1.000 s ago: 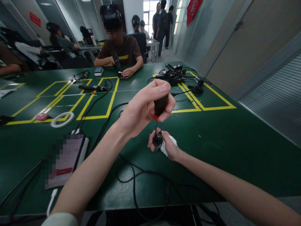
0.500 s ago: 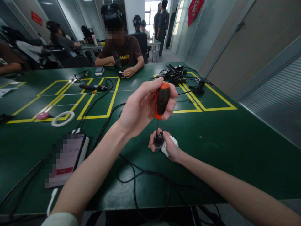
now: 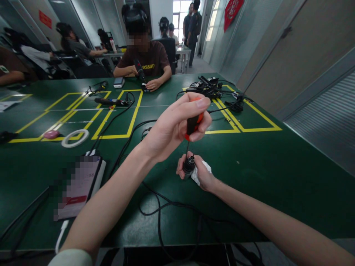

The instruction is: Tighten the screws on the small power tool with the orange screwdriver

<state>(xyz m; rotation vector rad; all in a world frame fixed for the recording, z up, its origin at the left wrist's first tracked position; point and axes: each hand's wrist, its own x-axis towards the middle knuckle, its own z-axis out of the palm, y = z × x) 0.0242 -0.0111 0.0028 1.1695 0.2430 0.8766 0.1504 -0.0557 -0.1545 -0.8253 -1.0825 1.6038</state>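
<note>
Left hand [image 3: 177, 125] clenched on orange-black plastic-handled screwdriver [image 3: 193, 125], tip down in small black metal cylindrical connector [image 3: 189, 165]. Right hand [image 3: 201, 173] grips connector plus white cloth [image 3: 202, 171] on green table [image 3: 263, 166]. Connector looks small, rigid, slippery; grip its sides.

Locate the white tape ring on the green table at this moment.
In the head view, the white tape ring lies flat at left on the green table, on a yellow floor-marking line beside a pink object.
</note>
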